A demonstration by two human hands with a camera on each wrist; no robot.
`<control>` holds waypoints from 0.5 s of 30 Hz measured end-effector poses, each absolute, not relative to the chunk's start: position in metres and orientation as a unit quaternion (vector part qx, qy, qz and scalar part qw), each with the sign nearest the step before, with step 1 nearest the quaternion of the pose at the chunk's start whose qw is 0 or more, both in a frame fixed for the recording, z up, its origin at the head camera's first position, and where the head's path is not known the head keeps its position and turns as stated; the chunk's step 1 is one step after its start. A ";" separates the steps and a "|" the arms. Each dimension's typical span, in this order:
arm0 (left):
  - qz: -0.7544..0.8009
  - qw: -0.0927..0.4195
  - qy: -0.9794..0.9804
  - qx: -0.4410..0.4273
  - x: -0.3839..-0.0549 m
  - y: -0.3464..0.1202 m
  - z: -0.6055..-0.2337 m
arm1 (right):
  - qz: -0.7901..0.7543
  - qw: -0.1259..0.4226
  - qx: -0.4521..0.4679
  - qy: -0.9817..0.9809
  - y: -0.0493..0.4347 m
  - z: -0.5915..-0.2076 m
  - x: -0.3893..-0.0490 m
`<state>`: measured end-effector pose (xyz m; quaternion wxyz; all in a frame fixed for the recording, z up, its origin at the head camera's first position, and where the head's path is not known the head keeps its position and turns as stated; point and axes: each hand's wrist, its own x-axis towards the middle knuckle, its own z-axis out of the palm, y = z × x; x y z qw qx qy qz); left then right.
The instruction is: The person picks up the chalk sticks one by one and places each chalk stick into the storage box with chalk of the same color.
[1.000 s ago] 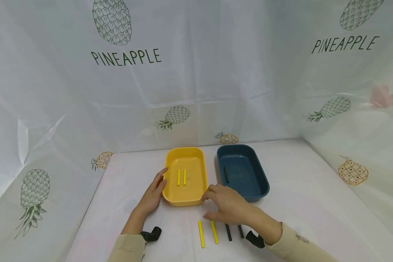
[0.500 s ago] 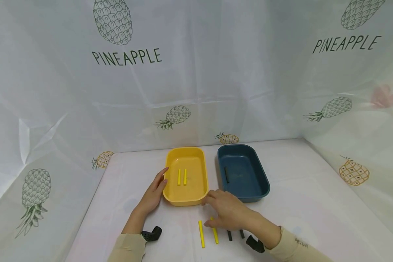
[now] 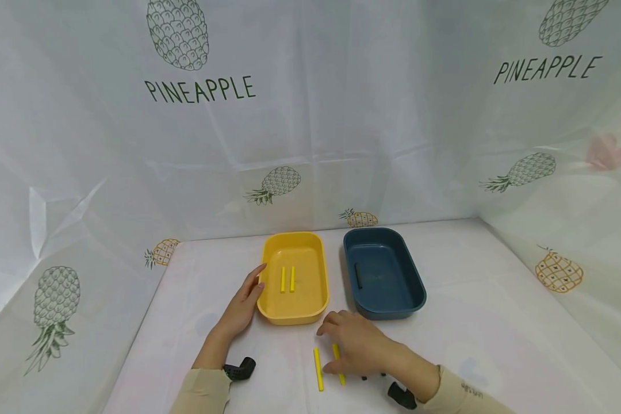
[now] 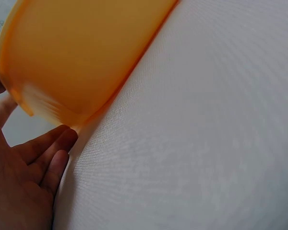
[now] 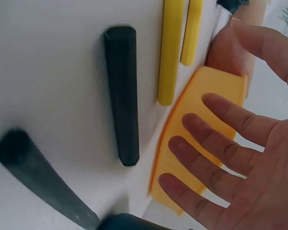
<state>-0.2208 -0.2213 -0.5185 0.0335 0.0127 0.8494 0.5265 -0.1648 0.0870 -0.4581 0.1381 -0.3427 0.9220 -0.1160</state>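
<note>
My left hand (image 3: 239,309) rests with extended fingers against the left side of the yellow tray (image 3: 292,320). In the left wrist view its fingertips meet the tray's end. Low over the table, in front of the trays, hovers my right hand (image 3: 361,344), fingers spread and nothing in them. Two yellow sticks lie under and beside it: one near stick (image 3: 318,370) in full sight, another stick (image 3: 336,349) partly covered by the thumb. The right wrist view shows two dark sticks, one upright dark stick (image 5: 122,96) and one slanting dark stick (image 5: 45,179), mostly hidden by the hand in the head view.
Two yellow sticks (image 3: 292,280) lie inside the yellow tray. To its right stands a dark blue tray (image 3: 390,314) holding one dark stick (image 3: 359,276). A white pineapple-print sheet (image 3: 310,115) hangs behind the table (image 3: 476,322). Black wrist devices (image 3: 402,395) sit on both wrists.
My right hand has drawn back toward me and lower, off the trays' front edges and over the sticks, now covering more of the dark ones. The left hand stays put.
</note>
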 end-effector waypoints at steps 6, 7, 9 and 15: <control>0.527 0.034 0.849 0.014 -0.221 -0.221 -0.518 | -0.112 0.140 -0.351 0.919 0.086 -0.464 -0.160; 0.527 0.034 0.849 0.014 -0.221 -0.221 -0.517 | -0.111 0.139 -0.352 0.919 0.086 -0.466 -0.159; 0.528 0.034 0.848 0.014 -0.221 -0.221 -0.517 | -0.111 0.138 -0.355 0.918 0.086 -0.468 -0.158; 0.529 0.034 0.848 0.015 -0.221 -0.221 -0.517 | -0.099 0.140 -0.362 0.916 0.084 -0.471 -0.154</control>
